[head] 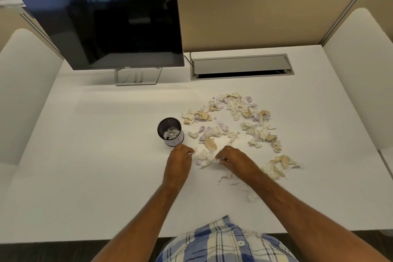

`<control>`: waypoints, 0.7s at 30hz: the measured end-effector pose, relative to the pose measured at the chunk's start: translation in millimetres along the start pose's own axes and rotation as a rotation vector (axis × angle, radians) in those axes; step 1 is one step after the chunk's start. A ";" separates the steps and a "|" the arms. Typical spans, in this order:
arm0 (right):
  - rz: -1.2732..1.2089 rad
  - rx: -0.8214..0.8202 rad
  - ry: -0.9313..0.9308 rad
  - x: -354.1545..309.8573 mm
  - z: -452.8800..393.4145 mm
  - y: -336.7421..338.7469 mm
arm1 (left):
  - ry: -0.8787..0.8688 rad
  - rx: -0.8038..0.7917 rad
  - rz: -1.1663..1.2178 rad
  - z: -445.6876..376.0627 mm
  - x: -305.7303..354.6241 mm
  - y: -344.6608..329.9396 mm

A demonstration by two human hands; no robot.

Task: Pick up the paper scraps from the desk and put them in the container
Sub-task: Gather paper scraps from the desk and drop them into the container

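a person leans over a white desk [95, 155]. lots of crumpled paper scraps [234, 108] lie on it, white, tan and pale purple, spread in a big loose curve on the right half. a small black mesh container [170, 132] stands upright just left of the scraps, and some white scraps already sit inside it.

the left hand [178, 161] is just in front of the container, close to it but not touching it. its fingers are curled in and pinch a little white scrap at the tips. the right hand [234, 159] rests low on the desk beside a small pile of white scraps [205, 158]. its fingers are bent round a bit of paper from that pile and hold it.

a few more scraps [278, 166] lie to the right of the right arm, and some thin faint ones sit near the right wrist.

at the back left stands a dark monitor [106, 25] on a grey stand. next to it on the right is a grey cable box [240, 66] set into the desk. the person wears a blue and cream checked shirt [223, 242].
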State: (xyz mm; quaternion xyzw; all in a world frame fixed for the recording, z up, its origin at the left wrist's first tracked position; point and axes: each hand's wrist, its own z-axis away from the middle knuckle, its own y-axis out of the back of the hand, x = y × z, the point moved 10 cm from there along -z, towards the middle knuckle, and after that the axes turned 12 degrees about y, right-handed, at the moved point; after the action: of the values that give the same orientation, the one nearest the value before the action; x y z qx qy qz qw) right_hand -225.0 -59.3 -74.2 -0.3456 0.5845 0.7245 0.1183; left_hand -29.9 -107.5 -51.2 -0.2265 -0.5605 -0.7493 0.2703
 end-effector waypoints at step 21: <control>-0.212 0.199 0.019 -40.4 -42.7 72.1 | -0.018 0.284 0.279 -43.8 -8.5 112.4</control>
State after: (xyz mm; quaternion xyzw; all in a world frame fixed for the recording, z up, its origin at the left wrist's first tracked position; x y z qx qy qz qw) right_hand -221.4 -110.4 3.4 -0.3990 0.6145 0.6432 0.2224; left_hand 49.0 -173.7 12.2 -0.2683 -0.6262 -0.6160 0.3955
